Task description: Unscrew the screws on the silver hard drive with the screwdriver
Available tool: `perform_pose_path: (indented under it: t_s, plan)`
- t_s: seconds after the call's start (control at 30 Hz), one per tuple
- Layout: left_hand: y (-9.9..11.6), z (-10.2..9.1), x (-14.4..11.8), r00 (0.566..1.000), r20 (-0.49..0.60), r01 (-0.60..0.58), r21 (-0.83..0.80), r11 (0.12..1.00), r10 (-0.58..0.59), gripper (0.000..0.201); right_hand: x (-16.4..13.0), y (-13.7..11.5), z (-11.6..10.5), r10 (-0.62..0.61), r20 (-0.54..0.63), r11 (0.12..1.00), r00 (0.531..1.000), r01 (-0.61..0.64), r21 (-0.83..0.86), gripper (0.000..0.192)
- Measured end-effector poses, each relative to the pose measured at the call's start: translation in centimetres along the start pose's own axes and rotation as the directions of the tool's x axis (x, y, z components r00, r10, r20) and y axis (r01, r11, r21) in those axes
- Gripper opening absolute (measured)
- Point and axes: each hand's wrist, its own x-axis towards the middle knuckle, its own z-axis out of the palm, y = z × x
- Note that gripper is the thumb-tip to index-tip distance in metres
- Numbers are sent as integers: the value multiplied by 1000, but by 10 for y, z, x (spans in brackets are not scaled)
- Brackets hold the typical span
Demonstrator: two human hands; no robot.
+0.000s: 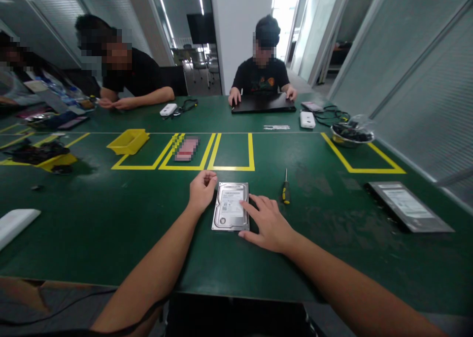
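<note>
A silver hard drive (232, 214) with a white label lies flat on the green table in front of me. Beside its upper left corner is my left hand (202, 191), fingers curled together in a pinch; whatever they may hold is too small or hidden to make out. My right hand (269, 221) spreads its fingers at the drive's right side, the index fingertip over the label and the thumb by the lower right corner. To the right of the drive a screwdriver (286, 193) with a black and yellow handle lies on the table, its shaft pointing away from me.
At right lie another drive-like metal unit (410, 206) and a metal bowl (353, 134) of dark parts. Yellow bins (129, 142) stand left beyond taped rectangles. A white object (16, 223) lies at the left edge. Across the table, a person holds a black laptop-like panel (264, 103).
</note>
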Motion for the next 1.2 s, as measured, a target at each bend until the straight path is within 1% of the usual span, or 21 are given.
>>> perform_pose_path:
  t_s: [0.13,0.3,0.47,0.73,0.9,1.03,1.2]
  plan:
    - [-1,-1,-1,999,-31,31,-52,998,-33,20,1,0,0,-1,-3,1000,1000,1,3,77]
    - [-3,-2,0,998,-36,47,-110,993,-52,21,2,2,2,-6,-2,1000,1000,7,7,77]
    - [-3,-1,1,999,-2,46,-140,989,-47,22,3,3,2,-14,-4,1000,1000,14,13,79]
    - [3,-4,0,996,93,23,-143,989,-9,19,9,5,4,-47,-7,998,999,47,29,77]
    - [10,-4,-2,995,97,4,-153,988,11,17,11,6,5,-64,-14,997,998,65,46,78]
    - [15,-6,-4,994,104,-13,-164,986,31,15,11,6,5,-46,-36,997,998,48,61,81]
    - [18,-10,-5,989,136,-42,-166,985,65,12,10,6,6,-43,-48,996,998,46,74,77]
